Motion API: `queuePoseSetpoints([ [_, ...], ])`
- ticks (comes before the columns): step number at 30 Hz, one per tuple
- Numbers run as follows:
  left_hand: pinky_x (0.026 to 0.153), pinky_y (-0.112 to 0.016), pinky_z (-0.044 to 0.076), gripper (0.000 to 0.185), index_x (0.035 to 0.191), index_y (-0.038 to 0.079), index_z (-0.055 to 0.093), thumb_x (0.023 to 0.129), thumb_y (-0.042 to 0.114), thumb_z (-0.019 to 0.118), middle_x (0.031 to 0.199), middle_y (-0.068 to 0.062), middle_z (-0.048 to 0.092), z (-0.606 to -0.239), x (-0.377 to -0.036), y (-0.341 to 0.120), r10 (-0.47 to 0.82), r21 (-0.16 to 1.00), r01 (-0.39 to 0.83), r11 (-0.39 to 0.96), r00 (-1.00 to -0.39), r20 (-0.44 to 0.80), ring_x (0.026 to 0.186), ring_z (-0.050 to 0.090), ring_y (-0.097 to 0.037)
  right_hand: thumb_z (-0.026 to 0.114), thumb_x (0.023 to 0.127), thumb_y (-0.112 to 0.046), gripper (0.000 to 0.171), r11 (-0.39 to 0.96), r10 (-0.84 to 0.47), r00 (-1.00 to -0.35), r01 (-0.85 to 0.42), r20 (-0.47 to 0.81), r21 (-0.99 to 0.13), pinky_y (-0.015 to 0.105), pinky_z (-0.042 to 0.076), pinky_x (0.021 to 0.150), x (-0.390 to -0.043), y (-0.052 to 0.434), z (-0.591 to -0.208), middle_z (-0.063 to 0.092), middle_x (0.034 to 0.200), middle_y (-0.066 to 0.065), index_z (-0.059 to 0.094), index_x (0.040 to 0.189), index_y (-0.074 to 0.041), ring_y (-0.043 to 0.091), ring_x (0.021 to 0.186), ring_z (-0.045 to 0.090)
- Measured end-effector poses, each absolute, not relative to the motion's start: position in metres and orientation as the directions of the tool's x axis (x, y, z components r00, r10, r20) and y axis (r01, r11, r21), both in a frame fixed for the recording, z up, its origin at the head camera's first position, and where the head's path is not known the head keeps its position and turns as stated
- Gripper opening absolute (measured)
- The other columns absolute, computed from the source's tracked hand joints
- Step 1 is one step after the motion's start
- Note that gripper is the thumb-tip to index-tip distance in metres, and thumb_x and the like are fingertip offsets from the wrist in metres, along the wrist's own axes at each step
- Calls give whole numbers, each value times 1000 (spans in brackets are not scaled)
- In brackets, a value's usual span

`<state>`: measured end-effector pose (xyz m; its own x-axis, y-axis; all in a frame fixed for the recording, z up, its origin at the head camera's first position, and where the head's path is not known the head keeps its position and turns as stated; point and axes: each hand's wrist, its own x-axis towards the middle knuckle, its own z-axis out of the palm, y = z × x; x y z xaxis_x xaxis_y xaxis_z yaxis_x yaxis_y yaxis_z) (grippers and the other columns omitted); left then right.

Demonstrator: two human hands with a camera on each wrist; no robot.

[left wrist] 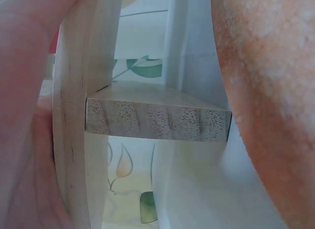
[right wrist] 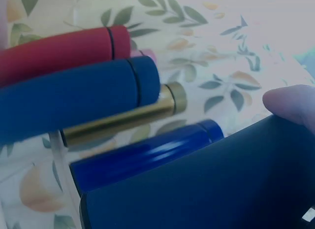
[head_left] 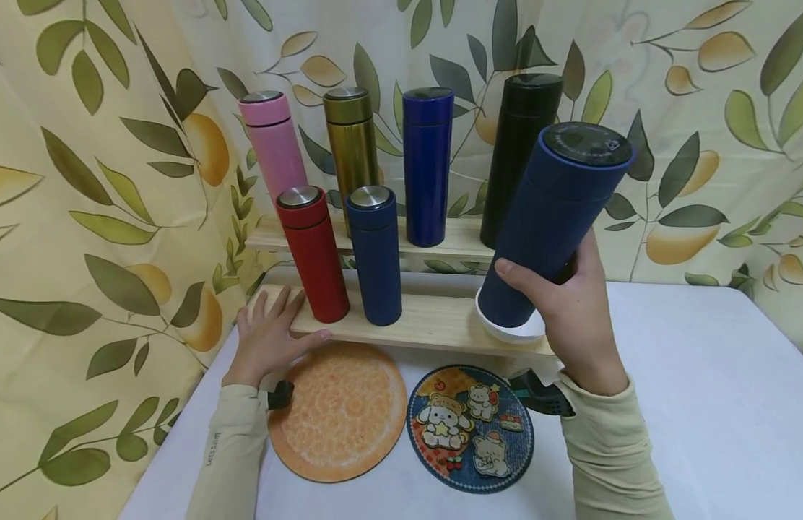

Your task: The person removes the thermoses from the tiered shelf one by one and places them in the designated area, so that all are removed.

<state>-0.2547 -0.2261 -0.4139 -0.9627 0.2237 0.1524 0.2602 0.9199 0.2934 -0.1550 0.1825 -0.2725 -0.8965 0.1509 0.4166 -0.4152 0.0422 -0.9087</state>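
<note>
My right hand [head_left: 573, 310] grips a tall dark blue flask [head_left: 552, 217] around its lower half. The flask leans to the right, its white base touching the right end of the lower wooden shelf [head_left: 434, 326]. In the right wrist view the same flask [right wrist: 221, 182] fills the bottom, with one fingertip [right wrist: 291, 105] on it. My left hand [head_left: 271, 334] lies flat on the shelf's left end, fingers straight, beside a red flask [head_left: 313, 253]. The left wrist view shows the shelf's board edge [left wrist: 157, 121] very close.
A smaller blue flask [head_left: 375, 254] stands next to the red one. Pink [head_left: 274, 148], gold [head_left: 352, 144], glossy blue [head_left: 427, 166] and black [head_left: 520, 152] flasks line the upper shelf. An orange round mat [head_left: 339, 413] and a cartoon mat [head_left: 469, 431] lie on the white table [head_left: 700, 404].
</note>
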Motion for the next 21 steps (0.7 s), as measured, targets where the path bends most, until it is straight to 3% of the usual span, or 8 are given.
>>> queuePoseSetpoints([
  [11,115,-79,0,104,168,12,37,93,81,59,174,-22,24,-413,-254,-229,222,290,255,922,-964,144,157,6,-58,78,92,7,86,-61,291,-853,-468,432,-882,57,31,121,-151,223,-269,39,157,9,37,161,-22,30,141,39],
  [21,115,-80,-1,104,169,12,36,93,80,60,175,-21,22,-412,-255,-226,228,310,263,913,-963,146,157,6,-58,78,89,12,90,-42,383,-826,-463,414,-886,55,25,125,-154,265,-270,38,157,7,37,162,-22,26,140,38],
])
